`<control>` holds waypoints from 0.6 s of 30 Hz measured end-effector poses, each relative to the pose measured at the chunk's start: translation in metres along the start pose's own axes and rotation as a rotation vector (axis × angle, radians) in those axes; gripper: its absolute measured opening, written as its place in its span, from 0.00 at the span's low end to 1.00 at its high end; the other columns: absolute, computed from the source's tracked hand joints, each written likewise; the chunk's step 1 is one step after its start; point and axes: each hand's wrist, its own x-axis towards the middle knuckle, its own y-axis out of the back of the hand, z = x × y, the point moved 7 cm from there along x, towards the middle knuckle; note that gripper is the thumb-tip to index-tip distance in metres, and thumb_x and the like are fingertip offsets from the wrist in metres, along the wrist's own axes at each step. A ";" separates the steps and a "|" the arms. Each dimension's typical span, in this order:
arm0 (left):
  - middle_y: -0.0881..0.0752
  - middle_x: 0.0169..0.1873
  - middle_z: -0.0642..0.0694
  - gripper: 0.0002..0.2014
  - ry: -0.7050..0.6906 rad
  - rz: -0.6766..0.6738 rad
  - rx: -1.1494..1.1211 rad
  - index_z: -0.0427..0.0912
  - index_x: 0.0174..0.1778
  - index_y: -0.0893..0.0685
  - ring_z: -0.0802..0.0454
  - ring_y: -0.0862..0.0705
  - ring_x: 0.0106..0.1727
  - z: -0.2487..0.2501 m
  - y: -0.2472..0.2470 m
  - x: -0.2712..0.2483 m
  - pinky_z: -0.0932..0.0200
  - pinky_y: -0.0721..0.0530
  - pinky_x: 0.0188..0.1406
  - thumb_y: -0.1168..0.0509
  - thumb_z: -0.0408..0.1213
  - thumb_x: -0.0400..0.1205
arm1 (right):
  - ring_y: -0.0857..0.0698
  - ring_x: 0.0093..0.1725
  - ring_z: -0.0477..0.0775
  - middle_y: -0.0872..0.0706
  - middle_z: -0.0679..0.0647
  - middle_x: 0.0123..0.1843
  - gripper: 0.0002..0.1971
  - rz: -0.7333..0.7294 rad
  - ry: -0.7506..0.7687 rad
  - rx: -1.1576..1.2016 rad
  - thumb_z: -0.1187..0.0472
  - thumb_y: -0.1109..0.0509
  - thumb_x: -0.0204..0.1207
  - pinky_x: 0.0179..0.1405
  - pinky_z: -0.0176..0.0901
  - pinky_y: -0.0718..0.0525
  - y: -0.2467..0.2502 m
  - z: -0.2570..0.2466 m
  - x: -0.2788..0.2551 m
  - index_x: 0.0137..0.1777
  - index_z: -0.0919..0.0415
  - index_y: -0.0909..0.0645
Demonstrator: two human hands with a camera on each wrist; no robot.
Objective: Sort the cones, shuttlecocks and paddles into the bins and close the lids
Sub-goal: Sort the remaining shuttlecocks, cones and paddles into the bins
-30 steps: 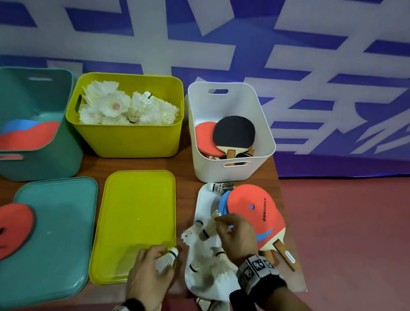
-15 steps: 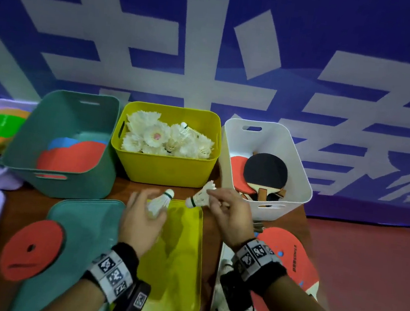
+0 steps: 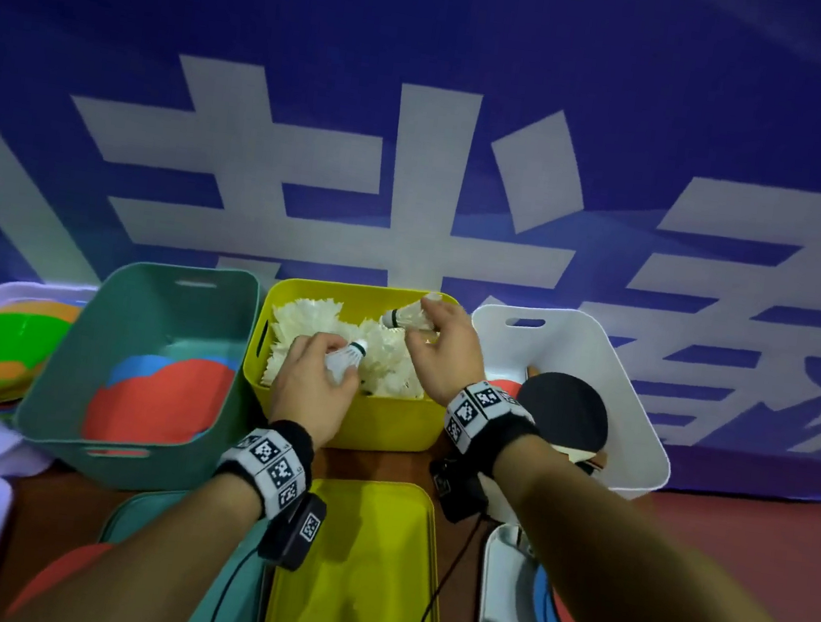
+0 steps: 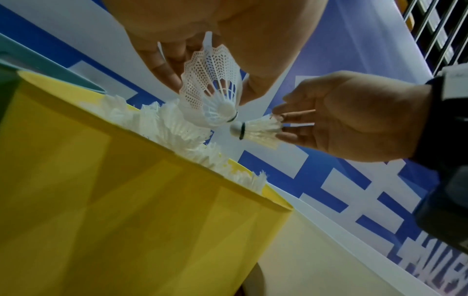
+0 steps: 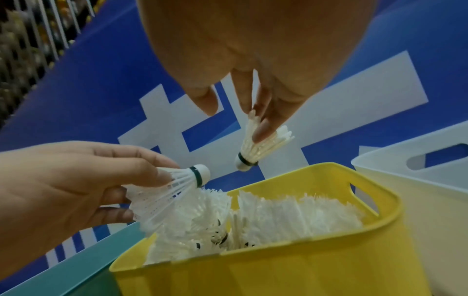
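Blue banner [image 3: 273, 61] behind; over the yellow bin [image 3: 384, 421], left hand [image 3: 310, 391] and right hand [image 3: 443, 361] each pinch a shuttlecock [image 3: 347, 357].

Both bare forearms wear black wristbands [image 3: 492, 424] ringed with white square-code tags [image 3: 270, 464]; under each hangs a small black box [image 3: 293, 534], probably a camera, trailing a thin black cable [image 3: 436, 593].

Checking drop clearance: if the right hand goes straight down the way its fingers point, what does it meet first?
Most likely the pile of shuttlecocks in the yellow bin; the right hand and its pinched shuttlecock hang above them, though depth is unclear.
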 end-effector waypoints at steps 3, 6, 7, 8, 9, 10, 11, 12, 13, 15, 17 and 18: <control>0.20 0.62 0.50 0.18 0.015 0.031 -0.024 0.49 0.66 0.21 0.48 0.19 0.60 0.006 -0.010 0.024 0.57 0.24 0.54 0.30 0.42 0.80 | 0.30 0.80 0.56 0.31 0.57 0.83 0.28 -0.113 -0.034 -0.024 0.60 0.36 0.83 0.80 0.50 0.33 -0.014 0.004 0.011 0.83 0.59 0.34; 0.19 0.65 0.46 0.25 0.032 0.073 -0.090 0.46 0.72 0.25 0.45 0.20 0.64 0.014 -0.018 0.047 0.53 0.24 0.58 0.29 0.47 0.80 | 0.27 0.78 0.55 0.26 0.57 0.79 0.24 -0.069 -0.033 -0.014 0.65 0.37 0.82 0.79 0.47 0.31 -0.011 0.014 -0.003 0.79 0.59 0.26; 0.19 0.65 0.45 0.28 0.041 0.061 -0.110 0.45 0.73 0.26 0.45 0.20 0.65 0.015 -0.023 0.052 0.53 0.24 0.59 0.29 0.50 0.80 | 0.25 0.75 0.55 0.23 0.56 0.76 0.22 -0.054 -0.025 -0.001 0.65 0.36 0.81 0.76 0.49 0.28 -0.009 0.019 -0.013 0.75 0.58 0.23; 0.20 0.67 0.45 0.30 0.043 0.038 -0.114 0.45 0.75 0.28 0.44 0.20 0.67 0.016 -0.028 0.056 0.52 0.23 0.61 0.29 0.54 0.80 | 0.23 0.72 0.54 0.21 0.56 0.73 0.21 -0.046 -0.018 0.018 0.65 0.35 0.80 0.73 0.49 0.25 -0.006 0.024 -0.025 0.72 0.57 0.20; 0.21 0.69 0.45 0.32 0.037 0.009 -0.098 0.46 0.76 0.28 0.45 0.21 0.68 0.015 -0.033 0.057 0.50 0.22 0.64 0.30 0.58 0.79 | 0.21 0.70 0.53 0.20 0.55 0.71 0.19 -0.046 -0.014 0.039 0.64 0.34 0.80 0.71 0.47 0.23 -0.003 0.031 -0.038 0.70 0.56 0.19; 0.22 0.71 0.46 0.33 0.019 -0.015 -0.075 0.48 0.76 0.28 0.45 0.22 0.70 0.015 -0.038 0.056 0.47 0.21 0.66 0.31 0.60 0.79 | 0.21 0.67 0.51 0.20 0.53 0.69 0.18 -0.046 -0.012 0.060 0.64 0.34 0.80 0.67 0.42 0.21 0.001 0.038 -0.052 0.69 0.55 0.18; 0.23 0.72 0.47 0.33 0.000 -0.028 -0.055 0.49 0.76 0.28 0.45 0.22 0.71 0.016 -0.040 0.052 0.45 0.21 0.68 0.32 0.61 0.79 | 0.20 0.64 0.48 0.20 0.52 0.67 0.17 -0.041 -0.013 0.082 0.63 0.34 0.79 0.62 0.35 0.20 0.007 0.045 -0.066 0.67 0.55 0.17; 0.23 0.72 0.47 0.32 -0.020 -0.029 -0.042 0.50 0.75 0.27 0.45 0.23 0.71 0.017 -0.041 0.045 0.43 0.22 0.70 0.32 0.60 0.79 | 0.19 0.60 0.45 0.19 0.52 0.64 0.16 -0.027 -0.019 0.109 0.62 0.34 0.78 0.57 0.30 0.20 0.014 0.053 -0.080 0.65 0.54 0.16; 0.23 0.71 0.47 0.29 -0.041 -0.015 -0.037 0.50 0.75 0.26 0.44 0.23 0.71 0.018 -0.041 0.037 0.42 0.22 0.70 0.31 0.58 0.79 | 0.18 0.57 0.41 0.18 0.52 0.62 0.16 -0.008 -0.018 0.135 0.61 0.34 0.77 0.52 0.27 0.20 0.023 0.061 -0.093 0.64 0.54 0.15; 0.22 0.67 0.46 0.24 -0.085 0.022 -0.044 0.49 0.71 0.23 0.44 0.22 0.68 0.021 -0.040 0.011 0.43 0.22 0.68 0.30 0.50 0.80 | 0.18 0.53 0.39 0.17 0.50 0.56 0.14 0.024 -0.035 0.152 0.62 0.33 0.76 0.48 0.25 0.21 0.038 0.081 -0.122 0.59 0.52 0.14; 0.21 0.62 0.47 0.19 -0.128 0.036 -0.074 0.48 0.66 0.20 0.48 0.22 0.65 0.025 -0.042 -0.020 0.51 0.22 0.65 0.30 0.44 0.80 | 0.16 0.51 0.38 0.16 0.48 0.53 0.12 0.040 -0.092 0.161 0.63 0.33 0.76 0.48 0.27 0.20 0.051 0.107 -0.147 0.55 0.48 0.14; 0.20 0.60 0.49 0.16 -0.138 0.021 -0.092 0.47 0.64 0.19 0.50 0.22 0.64 0.025 -0.046 -0.040 0.54 0.23 0.63 0.30 0.41 0.80 | 0.15 0.50 0.40 0.14 0.48 0.53 0.11 0.050 -0.134 0.173 0.61 0.33 0.75 0.49 0.33 0.17 0.057 0.121 -0.161 0.53 0.46 0.14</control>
